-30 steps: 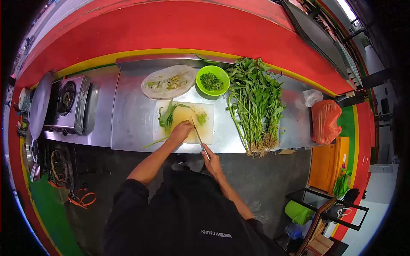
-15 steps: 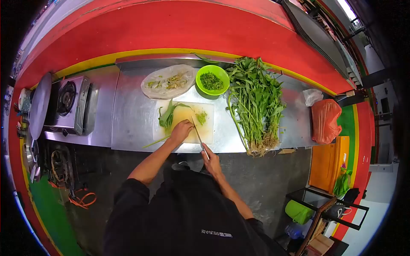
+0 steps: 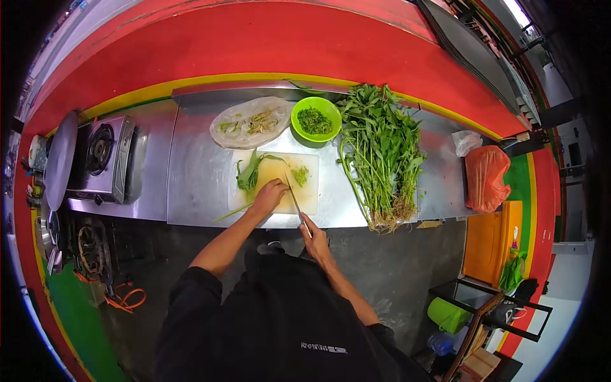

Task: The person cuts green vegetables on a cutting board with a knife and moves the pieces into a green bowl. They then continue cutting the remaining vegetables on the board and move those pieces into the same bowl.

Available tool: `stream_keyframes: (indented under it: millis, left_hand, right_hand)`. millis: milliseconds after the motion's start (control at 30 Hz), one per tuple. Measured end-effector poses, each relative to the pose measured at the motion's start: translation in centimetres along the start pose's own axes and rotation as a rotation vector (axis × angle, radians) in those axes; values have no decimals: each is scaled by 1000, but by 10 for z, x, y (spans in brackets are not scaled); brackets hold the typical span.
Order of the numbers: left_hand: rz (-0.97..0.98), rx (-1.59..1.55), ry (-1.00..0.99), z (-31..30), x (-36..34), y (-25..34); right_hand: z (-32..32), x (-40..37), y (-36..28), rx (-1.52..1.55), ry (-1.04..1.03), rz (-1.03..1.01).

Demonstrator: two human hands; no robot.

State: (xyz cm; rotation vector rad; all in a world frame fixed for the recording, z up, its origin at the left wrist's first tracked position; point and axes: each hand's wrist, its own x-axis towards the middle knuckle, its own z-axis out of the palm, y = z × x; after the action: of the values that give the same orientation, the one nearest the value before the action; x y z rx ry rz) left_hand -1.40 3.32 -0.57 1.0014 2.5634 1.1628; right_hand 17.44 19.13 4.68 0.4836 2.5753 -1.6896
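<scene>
On the white cutting board (image 3: 309,202), my left hand (image 3: 270,194) has its fingers curled around green vegetable stems, right beside the blade. The leafy ends (image 3: 250,175) of those greens lie to its left, and one stem sticks out toward the counter's front edge. My right hand (image 3: 314,240) grips the handle of a knife (image 3: 294,202), whose blade points away from me across the board. A small pile of chopped green pieces (image 3: 300,175) lies just right of the blade tip. What exactly sits under my left fingers is partly hidden.
Behind the board are a plastic bag with trimmings (image 3: 223,130) and a green bowl of chopped greens (image 3: 316,120). A large bunch of leafy greens with roots (image 3: 383,153) lies to the right, near a red plastic bag (image 3: 487,178). A gas stove (image 3: 105,156) stands at left.
Both hands and the knife stay in almost the same place. The view has shifted very slightly.
</scene>
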Motion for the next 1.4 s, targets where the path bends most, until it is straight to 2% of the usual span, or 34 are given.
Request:
stream_keyframes:
  millis: [67, 133, 167, 467, 533, 600, 700, 867, 1000, 1033, 1067, 1133, 1400]
  left_hand:
    - [12, 15, 15, 1, -2, -1]
    - [8, 39, 12, -1, -2, 3]
    - [-49, 65, 4, -1, -2, 5]
    - [-64, 43, 67, 2, 0, 5]
    - [-44, 31, 58, 0, 1, 6]
    - [-56, 28, 48, -1, 0, 8]
    - [-51, 4, 37, -3, 0, 11]
    - [-36, -22, 80, 0, -1, 5]
    - [-43, -16, 21, -2, 2, 5]
    - [-39, -20, 6, -3, 1, 5]
    - [-38, -21, 4, -4, 1, 7]
    - [8, -10, 3, -2, 2, 2]
    - [-25, -54, 19, -1, -3, 2]
  right_hand:
    - [1, 2, 0, -6, 6, 5]
    - [-3, 5, -11, -19, -47, 137]
    - [1, 9, -2, 22, -44, 105]
    - [2, 4, -5, 0, -3, 39]
    - [-4, 4, -18, 11, -77, 165]
    - [-2, 9, -18, 15, -68, 188]
    - [-2, 14, -17, 24, -87, 182]
    - [10, 6, 13, 7, 36, -17]
    - [-1, 0, -9, 81, -52, 131]
    - [-8, 3, -24, 71, -111, 277]
    - [-5, 4, -20, 72, -109, 279]
    - [1, 11, -12, -2, -22, 59]
    - [-1, 8, -12, 71, -41, 90]
